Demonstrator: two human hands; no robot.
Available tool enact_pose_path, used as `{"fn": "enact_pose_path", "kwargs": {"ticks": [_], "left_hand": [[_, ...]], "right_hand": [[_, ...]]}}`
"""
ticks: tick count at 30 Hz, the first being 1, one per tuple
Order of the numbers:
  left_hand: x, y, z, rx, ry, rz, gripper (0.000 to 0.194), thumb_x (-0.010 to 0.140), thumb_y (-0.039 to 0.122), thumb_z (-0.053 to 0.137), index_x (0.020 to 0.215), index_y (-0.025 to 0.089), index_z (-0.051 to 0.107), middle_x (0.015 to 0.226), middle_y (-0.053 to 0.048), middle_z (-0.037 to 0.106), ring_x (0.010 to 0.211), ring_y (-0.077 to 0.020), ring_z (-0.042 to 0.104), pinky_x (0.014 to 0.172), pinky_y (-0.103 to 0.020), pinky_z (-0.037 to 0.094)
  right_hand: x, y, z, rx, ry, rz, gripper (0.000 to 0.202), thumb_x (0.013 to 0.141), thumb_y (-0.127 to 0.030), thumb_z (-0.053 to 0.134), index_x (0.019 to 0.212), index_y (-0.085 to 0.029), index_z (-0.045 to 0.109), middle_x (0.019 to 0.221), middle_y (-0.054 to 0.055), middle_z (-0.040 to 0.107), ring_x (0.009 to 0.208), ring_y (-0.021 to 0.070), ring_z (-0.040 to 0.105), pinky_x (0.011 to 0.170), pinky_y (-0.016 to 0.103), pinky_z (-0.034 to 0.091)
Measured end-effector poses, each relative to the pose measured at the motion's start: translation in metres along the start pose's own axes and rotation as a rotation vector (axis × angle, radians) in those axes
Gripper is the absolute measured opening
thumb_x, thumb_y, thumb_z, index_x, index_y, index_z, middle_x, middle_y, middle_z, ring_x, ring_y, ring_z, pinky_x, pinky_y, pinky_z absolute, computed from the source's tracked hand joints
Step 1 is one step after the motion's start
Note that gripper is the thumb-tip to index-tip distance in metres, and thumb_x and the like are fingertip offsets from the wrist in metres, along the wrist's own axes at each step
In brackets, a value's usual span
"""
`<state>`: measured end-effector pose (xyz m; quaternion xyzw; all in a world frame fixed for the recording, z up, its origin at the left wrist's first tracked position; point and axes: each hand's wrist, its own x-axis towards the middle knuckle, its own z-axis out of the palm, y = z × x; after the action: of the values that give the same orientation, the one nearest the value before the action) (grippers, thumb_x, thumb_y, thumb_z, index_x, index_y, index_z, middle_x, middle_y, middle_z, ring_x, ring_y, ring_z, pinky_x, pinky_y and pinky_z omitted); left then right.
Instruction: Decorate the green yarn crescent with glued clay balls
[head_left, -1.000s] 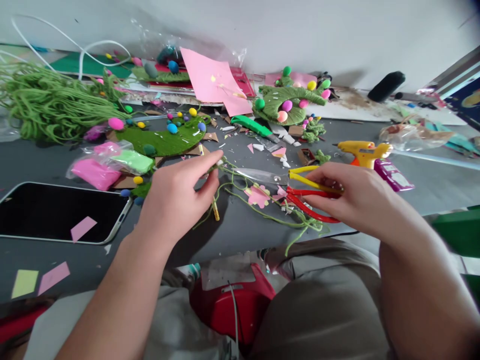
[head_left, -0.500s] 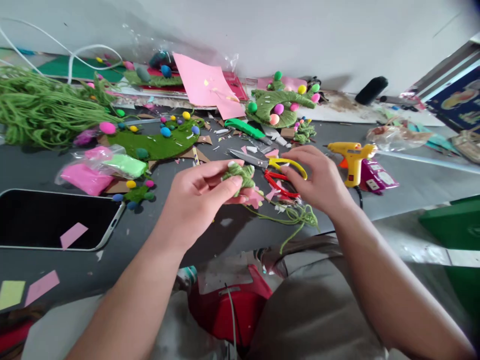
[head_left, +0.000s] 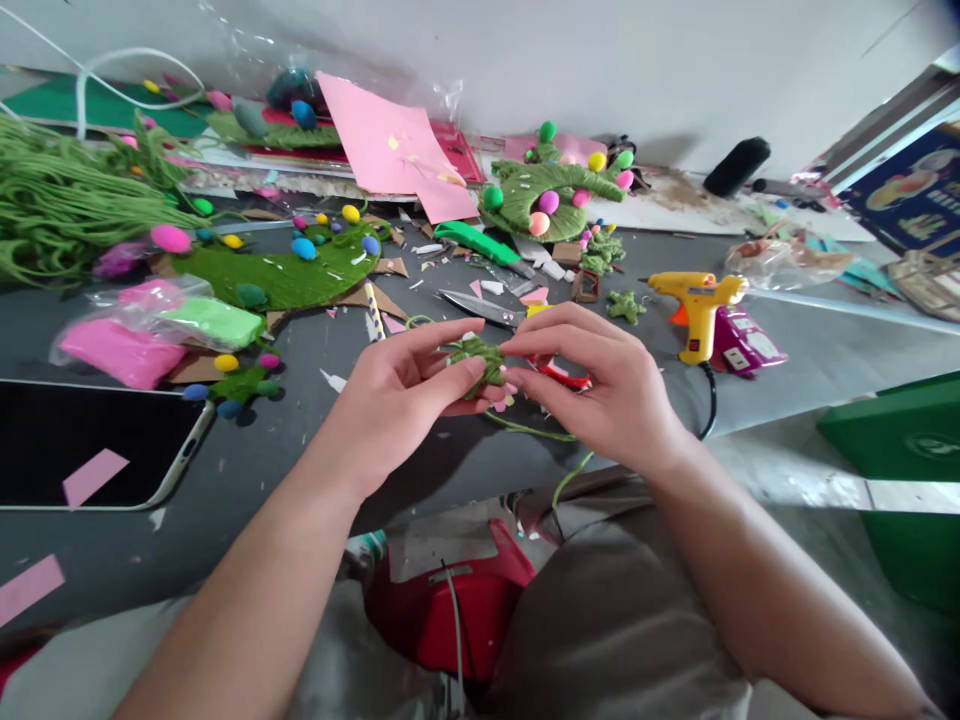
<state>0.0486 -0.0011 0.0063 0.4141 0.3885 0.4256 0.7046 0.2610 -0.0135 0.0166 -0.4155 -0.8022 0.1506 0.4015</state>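
Between the thumb and fingers of my left hand [head_left: 401,400] is a small green yarn-wrapped piece [head_left: 478,360]. My right hand [head_left: 607,390] pinches at the right edge of that piece, its thumb and forefinger touching it. A strand of green yarn [head_left: 529,431] trails below the hands toward my lap. Scissors [head_left: 484,308] with yellow and red handles lie just behind my right hand, which partly covers the handles. A small green yarn star [head_left: 625,306] rests on the table to the right of them.
A yellow glue gun [head_left: 699,305] stands at the right. A green cutter [head_left: 480,243], cardboard scraps and a green wreath [head_left: 547,205] with colored balls are behind. At left are a phone [head_left: 82,440], clay bags [head_left: 142,335] and a yarn pile [head_left: 67,200].
My right hand has moved left from the scissors handles to the green piece and now pinches it. The small star to the right is uncovered. The view has shifted slightly.
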Motion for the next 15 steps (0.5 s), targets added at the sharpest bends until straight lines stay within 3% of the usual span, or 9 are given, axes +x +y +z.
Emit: {"fn": "enact_pose_path", "kwargs": {"ticks": [8,15], "left_hand": [[-0.0011,0.0010,-0.0010,0.013,-0.019,0.002,0.038,0.083,0.025,0.086,0.120,0.021,0.081,0.089,-0.004,0.084,0.084,-0.0263,0.083,0.083,-0.041,0.072],[0.0001,-0.0015,-0.0023,0.019,-0.014,0.030,0.037,0.083,0.021,0.084,0.120,0.021,0.081,0.089,-0.004,0.084,0.081,-0.0245,0.083,0.080,-0.039,0.071]], "right_hand": [[-0.0020,-0.0018,0.0021,-0.070,-0.034,-0.100,0.016,0.101,-0.017,0.063,0.108,-0.027,0.074,0.110,0.008,0.075,0.100,0.0234,0.072,0.092,0.041,0.060],[0.0002,-0.0028,-0.0018,-0.061,-0.058,-0.135,0.018,0.102,-0.019,0.065,0.115,-0.026,0.073,0.115,0.010,0.074,0.106,0.0244,0.072,0.094,0.042,0.061]]}}
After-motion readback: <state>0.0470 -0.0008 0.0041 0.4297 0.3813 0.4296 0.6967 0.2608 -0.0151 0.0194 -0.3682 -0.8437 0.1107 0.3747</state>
